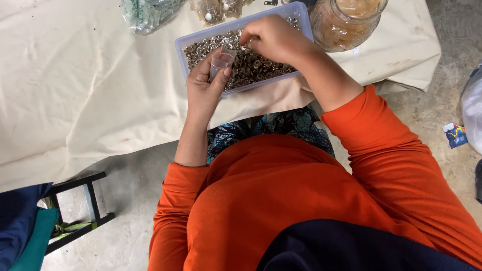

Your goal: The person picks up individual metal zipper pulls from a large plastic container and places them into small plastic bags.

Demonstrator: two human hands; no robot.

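A clear rectangular plastic tray (187,44) full of several small metal snap buttons (251,68) sits on a table covered in cream cloth (75,90). My left hand (203,88) holds a small clear plastic bag (221,60) upright over the tray's near edge. My right hand (271,37) reaches into the tray with its fingers pinched together among the buttons, close to the bag's mouth. Whether a button sits between the fingertips is hidden.
A large glass jar (344,22) stands right of the tray. Clear bags of small items (148,15) lie at the table's far edge. A dark stool frame (83,206) with blue and green cloth is at lower left. Concrete floor lies around.
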